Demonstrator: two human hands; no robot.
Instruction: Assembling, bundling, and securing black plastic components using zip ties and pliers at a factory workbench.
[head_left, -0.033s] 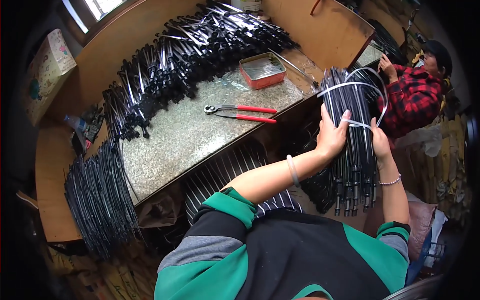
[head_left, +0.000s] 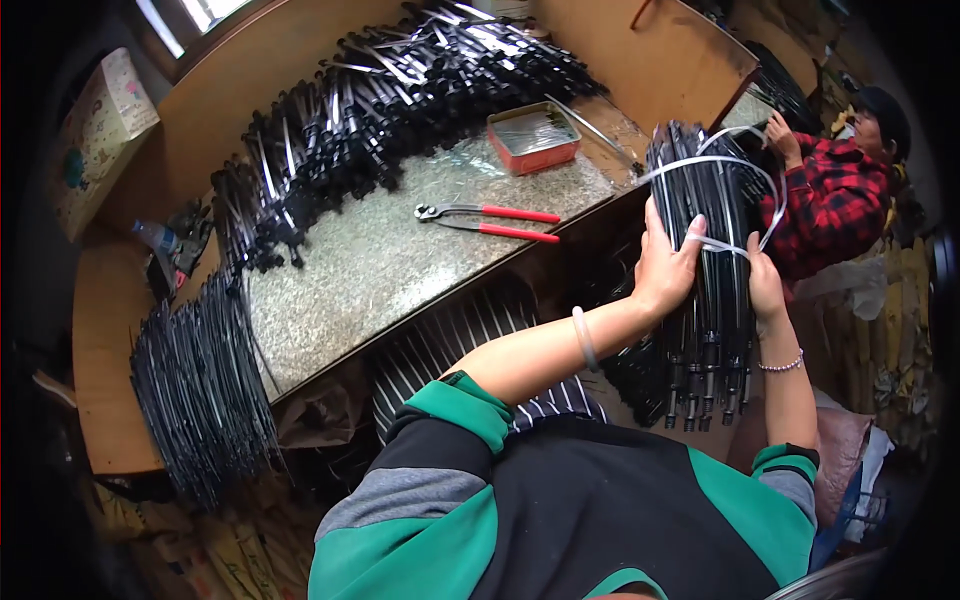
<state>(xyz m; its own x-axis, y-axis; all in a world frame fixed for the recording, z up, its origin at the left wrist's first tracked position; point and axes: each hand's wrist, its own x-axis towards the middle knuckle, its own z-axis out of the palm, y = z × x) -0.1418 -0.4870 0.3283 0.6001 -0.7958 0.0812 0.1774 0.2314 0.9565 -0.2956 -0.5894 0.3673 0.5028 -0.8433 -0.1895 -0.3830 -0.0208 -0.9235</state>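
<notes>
Both hands (head_left: 710, 270) hold the black rod bundle (head_left: 705, 320) upright, long axis vertical.

Bundle of rods (head_left: 712, 290) stood off the tabletop's (head_left: 400, 270) right edge, left hand (head_left: 665, 270) on its left side, right hand (head_left: 765, 285) on its right, strap (head_left: 725, 165) looped around the top. Pliers (head_left: 490, 220) lay mid-tabletop, tin tray (head_left: 533, 137) behind them, loose rod pile (head_left: 400, 90) along the back. Second rod bundle (head_left: 200, 390) sat at the tabletop's left end; another person (head_left: 835, 190) sat right of the held bundle.
</notes>
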